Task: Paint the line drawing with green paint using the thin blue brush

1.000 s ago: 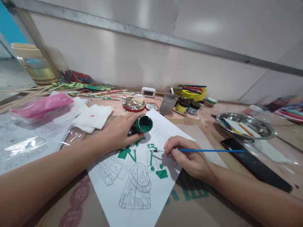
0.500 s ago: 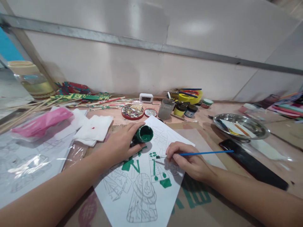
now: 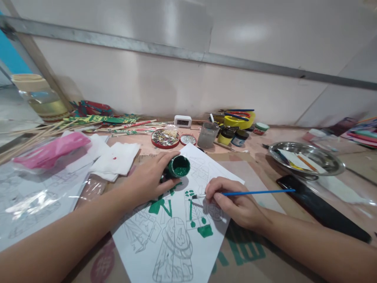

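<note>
My left hand (image 3: 154,175) is wrapped round a small jar of green paint (image 3: 180,166), tilted so its open mouth faces me. Beneath both hands lies a white sheet of paper (image 3: 141,247) with pencil-line drawings, some parts filled in green. My right hand (image 3: 232,196) pinches a blue-handled paintbrush (image 3: 259,192) near its ferrule. The handle points right, and the dark bristles are at a small drawn shape with green patches on the sheet. Whether the bristles touch the paper I cannot tell.
Behind the sheet stand a cup of cloudy water (image 3: 207,135), several paint jars (image 3: 225,136), a red dish of sequins (image 3: 165,138) and a small white clock (image 3: 182,121). Right are a metal bowl (image 3: 335,169) and a long black object (image 3: 324,208). Left are napkins (image 3: 118,159) and a pink packet (image 3: 53,151).
The brush tip has shifted very slightly left over the green-patched shape. The view has moved a little; my left hand keeps its hold on the jar.
</note>
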The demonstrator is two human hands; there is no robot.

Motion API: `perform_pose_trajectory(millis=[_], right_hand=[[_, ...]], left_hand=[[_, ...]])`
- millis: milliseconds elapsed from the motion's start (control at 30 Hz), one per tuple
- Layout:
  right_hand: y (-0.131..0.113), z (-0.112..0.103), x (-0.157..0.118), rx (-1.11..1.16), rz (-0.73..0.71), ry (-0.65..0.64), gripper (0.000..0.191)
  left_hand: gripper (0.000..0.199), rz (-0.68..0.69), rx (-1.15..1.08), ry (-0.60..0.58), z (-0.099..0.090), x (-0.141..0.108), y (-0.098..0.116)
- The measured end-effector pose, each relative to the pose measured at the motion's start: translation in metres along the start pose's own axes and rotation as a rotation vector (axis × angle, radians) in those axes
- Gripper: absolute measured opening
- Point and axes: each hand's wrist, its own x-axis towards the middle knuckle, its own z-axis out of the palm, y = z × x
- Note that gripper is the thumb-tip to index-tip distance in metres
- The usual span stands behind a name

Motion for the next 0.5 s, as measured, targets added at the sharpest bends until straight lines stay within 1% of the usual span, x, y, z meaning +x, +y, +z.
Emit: perform_pose_trajectory(millis=[133, 300, 500], right_hand=[[-0.0021, 0.0019, 0.0026, 0.027, 0.014, 0.004, 0.015], [-0.0038, 0.0064, 0.0053, 0.164, 0.054, 0.035, 0.015], [-0.0063, 0.0077, 0.0047, 0.157, 0.052, 0.103, 0.016]], left_hand=[[0.061, -0.014, -0.001, 0.006, -0.0005, -0.0002, -0.0012], [0.058, -0.017, -0.003, -0.005, -0.0035, -0.0029, -0.0005], [0.059, -0.018, 0.003, 0.008, -0.0063, -0.0046, 0.0007]])
